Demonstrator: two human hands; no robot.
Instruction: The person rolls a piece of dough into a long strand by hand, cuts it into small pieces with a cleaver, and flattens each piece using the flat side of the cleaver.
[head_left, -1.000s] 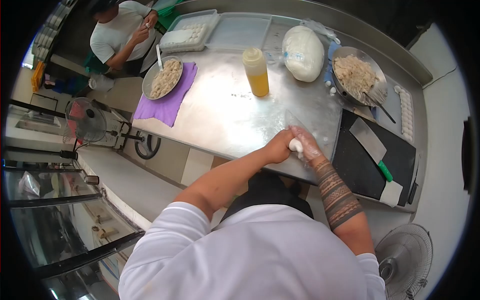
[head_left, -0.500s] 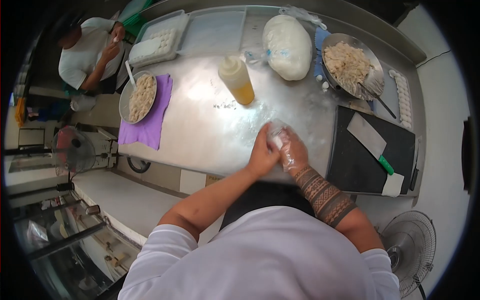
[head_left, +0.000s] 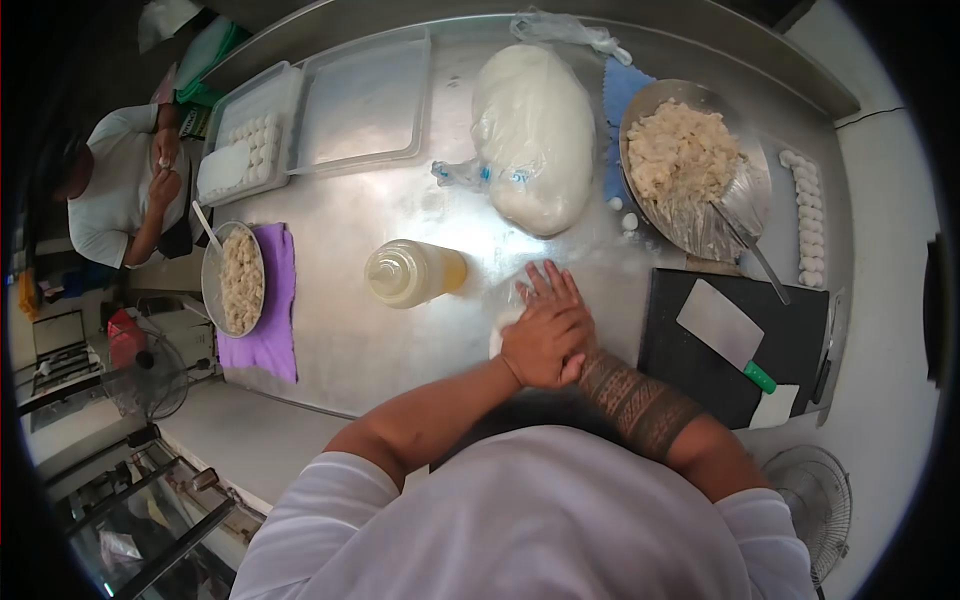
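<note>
My left hand (head_left: 542,345) lies across the back of my right hand (head_left: 553,287), near the table's front edge. The fingers of my right hand stretch forward, slightly apart. Clear plastic with something white (head_left: 508,318) in it is beside and partly under my hands; its full shape is hidden. A squeeze bottle of yellow liquid (head_left: 415,273) is to the left of my hands. Beyond them is a large white mass wrapped in clear plastic (head_left: 535,140).
Right: a bowl of pale filling (head_left: 685,150), a row of white balls (head_left: 808,215), and a black board (head_left: 665,345) with a cleaver (head_left: 722,325). Left: a second bowl (head_left: 240,280) on purple cloth (head_left: 278,330), plastic trays (head_left: 360,95) and a co-worker (head_left: 110,190).
My hands, earlier around a white piece and a plastic covering, are now laid one over the other on the table. The view has shifted, so the bottle appears closer and further left.
</note>
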